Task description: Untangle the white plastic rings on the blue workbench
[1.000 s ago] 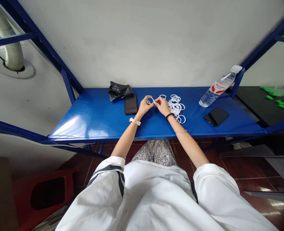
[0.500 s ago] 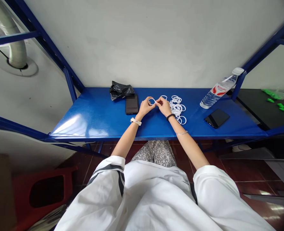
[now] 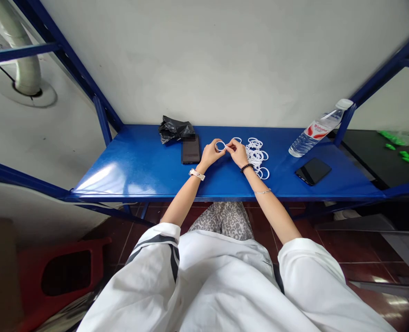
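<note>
A thin white ring (image 3: 220, 142) is held upright above the blue table, between my two hands. My left hand (image 3: 209, 154) is closed on its left side, thumb and fingers curled round the rim. The fingertips of my right hand (image 3: 238, 153) pinch the ring's right edge, close to the left fingertips. Just right of my right hand lies a loose pile of similar white rings (image 3: 256, 157), partly hidden by that hand and wrist. Whether the ring is rigid or stretchy I cannot tell.
A crumpled black plastic bag (image 3: 173, 129) and a dark phone (image 3: 190, 151) lie left of my hands. On the right are a water bottle (image 3: 311, 136) and a second black phone (image 3: 313, 171). Blue frame posts (image 3: 102, 117) flank the blue table (image 3: 142, 161); a wall stands behind.
Both hands keep nearly the same pinch on the white ring. The whole view has shifted very slightly; the pile and other objects lie as before.
</note>
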### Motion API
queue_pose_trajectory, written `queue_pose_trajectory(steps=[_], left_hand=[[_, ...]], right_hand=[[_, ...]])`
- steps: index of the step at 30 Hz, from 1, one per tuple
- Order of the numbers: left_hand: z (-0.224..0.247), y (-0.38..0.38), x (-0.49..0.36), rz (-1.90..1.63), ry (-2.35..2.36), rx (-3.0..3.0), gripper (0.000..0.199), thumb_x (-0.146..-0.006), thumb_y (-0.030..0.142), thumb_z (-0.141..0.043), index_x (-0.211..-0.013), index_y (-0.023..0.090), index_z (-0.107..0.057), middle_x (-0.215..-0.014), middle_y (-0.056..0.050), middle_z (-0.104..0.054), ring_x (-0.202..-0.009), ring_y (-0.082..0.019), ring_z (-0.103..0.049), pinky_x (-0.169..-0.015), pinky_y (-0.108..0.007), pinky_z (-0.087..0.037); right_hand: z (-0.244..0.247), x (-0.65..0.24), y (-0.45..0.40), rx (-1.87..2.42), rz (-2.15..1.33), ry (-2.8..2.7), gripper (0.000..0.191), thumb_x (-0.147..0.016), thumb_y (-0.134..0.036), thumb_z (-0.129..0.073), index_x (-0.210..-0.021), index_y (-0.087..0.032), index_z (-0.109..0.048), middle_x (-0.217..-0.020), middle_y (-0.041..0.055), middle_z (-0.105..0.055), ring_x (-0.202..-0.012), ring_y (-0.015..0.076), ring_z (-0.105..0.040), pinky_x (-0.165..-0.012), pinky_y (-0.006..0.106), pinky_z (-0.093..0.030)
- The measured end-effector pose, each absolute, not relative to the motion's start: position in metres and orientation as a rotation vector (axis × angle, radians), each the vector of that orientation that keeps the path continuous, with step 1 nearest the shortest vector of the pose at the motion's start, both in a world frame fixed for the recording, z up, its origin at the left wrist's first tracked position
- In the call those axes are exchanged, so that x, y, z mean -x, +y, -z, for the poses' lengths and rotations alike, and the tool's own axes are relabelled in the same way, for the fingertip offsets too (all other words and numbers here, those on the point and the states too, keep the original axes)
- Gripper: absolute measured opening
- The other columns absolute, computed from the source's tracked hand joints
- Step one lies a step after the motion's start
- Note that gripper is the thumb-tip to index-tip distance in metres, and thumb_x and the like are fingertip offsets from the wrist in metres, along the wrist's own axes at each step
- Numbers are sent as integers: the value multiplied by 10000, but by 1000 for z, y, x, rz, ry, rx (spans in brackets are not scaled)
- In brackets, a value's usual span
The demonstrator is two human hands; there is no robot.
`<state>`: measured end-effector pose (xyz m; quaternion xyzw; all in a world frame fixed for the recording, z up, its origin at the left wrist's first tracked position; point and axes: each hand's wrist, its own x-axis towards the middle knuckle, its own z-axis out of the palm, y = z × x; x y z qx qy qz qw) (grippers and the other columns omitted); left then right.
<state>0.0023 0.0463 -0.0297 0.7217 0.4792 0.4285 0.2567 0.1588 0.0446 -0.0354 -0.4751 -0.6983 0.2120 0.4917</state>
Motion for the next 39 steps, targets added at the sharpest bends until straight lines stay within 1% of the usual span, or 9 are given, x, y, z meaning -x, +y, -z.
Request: queue_pose_trajectory(steps=[7,14,22,27,30,32,34,37,39], left_hand=[[30,47,-3,-1153,1275,-1960,318,-783,239,-703,-1082,162,-627,-520,69,-510,-505,-126,-509,-537,-230,-318],[31,47,-3,-1146,1247,-1958,284,-797,270,-700,-1048,159,-624,-532,67,-515,-507,-119,-501,-536,-227,-306],[32,47,-3,-1145,1263,-1946,289,-832,290,-679,-1080,157,-615,-525,62,-511,-516,-132,-506,-543,-234,-301],[31,45,-3,-1130,1293,-1940,332,-843,257,-675,-1147,159,-585,-511,75,-482,-500,-133,-492,-538,-235,-294],[31,45,-2,-1101,1323,-1959,372,-853,236,-656,-1202,151,-558,-516,76,-481,-513,-138,-508,-541,-235,-302],[31,45,-2,-1089,1345,-1963,395,-854,206,-639,-1232,147,-541,-525,75,-489,-528,-141,-521,-546,-234,-311],[32,46,-1,-1083,1365,-1960,430,-848,166,-618,-1266,143,-519,-524,80,-481,-531,-142,-520,-552,-233,-319],[34,48,-1,-1089,1372,-1976,469,-840,124,-586,-1300,133,-496,-508,93,-443,-517,-140,-493,-558,-235,-320],[35,49,-1,-1091,1360,-1995,459,-841,119,-574,-1294,136,-500,-503,98,-424,-507,-135,-471,-557,-235,-313]], right_hand=[[35,-160,45,1178,-532,-1723,140,-872,-320,-602,-763,-246,-554,-813,34,-668,-803,243,-622,-807,409,-518],[34,-160,43,1165,-469,-1743,206,-885,-359,-568,-721,-250,-509,-747,28,-640,-722,228,-596,-726,396,-525],[37,-160,45,1181,-542,-1685,138,-881,-348,-602,-798,-239,-595,-823,54,-704,-784,244,-654,-793,429,-559],[39,-159,46,1177,-540,-1674,163,-876,-381,-611,-825,-227,-616,-846,62,-723,-794,231,-674,-776,399,-576],[38,-158,45,1210,-477,-1705,138,-887,-319,-567,-872,-207,-647,-896,71,-727,-820,224,-675,-759,378,-581],[37,-159,44,1241,-376,-1738,175,-898,-237,-501,-928,-192,-669,-976,93,-722,-891,234,-671,-779,382,-580],[36,-160,44,1292,-221,-1778,269,-898,-156,-438,-1002,-180,-684,-1077,117,-710,-1037,256,-642,-880,410,-560],[36,-163,45,1428,-29,-1863,368,-892,-98,-411,-1143,-138,-676,-1236,147,-674,-1231,282,-550,-1056,451,-459],[38,-164,46,1536,17,-1929,407,-891,-92,-423,-1236,-93,-640,-1330,172,-630,-1288,301,-511,-1103,475,-403]])
